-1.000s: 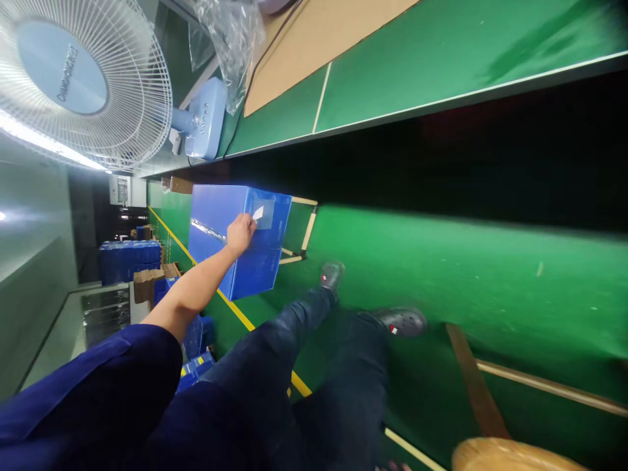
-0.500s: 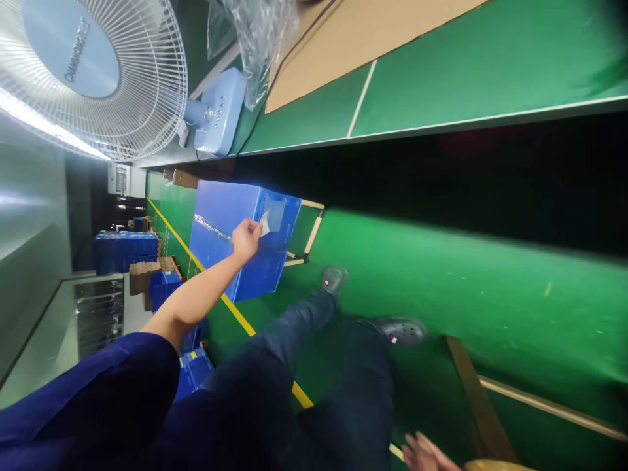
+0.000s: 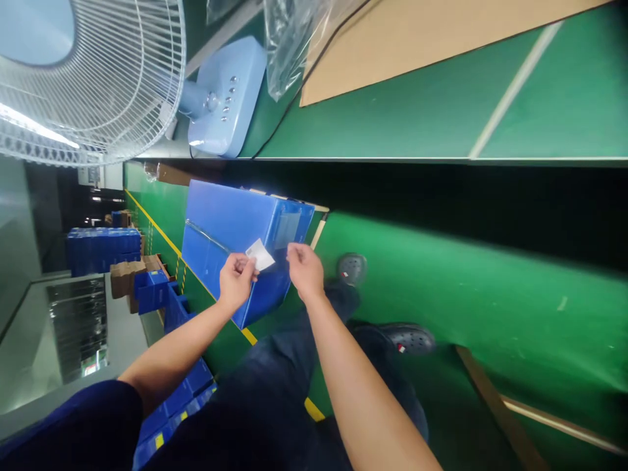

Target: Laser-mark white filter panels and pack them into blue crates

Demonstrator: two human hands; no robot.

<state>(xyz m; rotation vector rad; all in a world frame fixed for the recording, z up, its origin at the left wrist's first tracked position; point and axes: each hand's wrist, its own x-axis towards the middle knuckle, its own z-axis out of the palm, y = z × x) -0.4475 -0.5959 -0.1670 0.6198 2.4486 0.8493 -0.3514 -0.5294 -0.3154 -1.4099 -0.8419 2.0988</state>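
The view is rolled sideways. A blue plastic box [image 3: 230, 232] stands on the green floor under a table edge, with a clear sleeve [image 3: 287, 226] on its near face. My left hand [image 3: 236, 280] pinches a small white slip [image 3: 260, 254] just in front of that face. My right hand [image 3: 305, 269] is close beside it, fingers curled near the slip and the sleeve; whether it touches either I cannot tell. My legs in dark trousers and grey clogs [image 3: 407, 337] stretch out below.
A white fan [image 3: 98, 85] on a pale blue base [image 3: 223, 104] stands on the green table [image 3: 392, 118], beside clear plastic wrap [image 3: 294, 39] and a cardboard sheet [image 3: 417, 39]. Stacked blue boxes [image 3: 101, 248] and cartons [image 3: 130, 278] lie farther off. A wooden frame [image 3: 490, 405] is at right.
My right hand has come up from the bottom edge to the box front. My left hand drew the white slip a little away from the sleeve. The camera has shifted closer.
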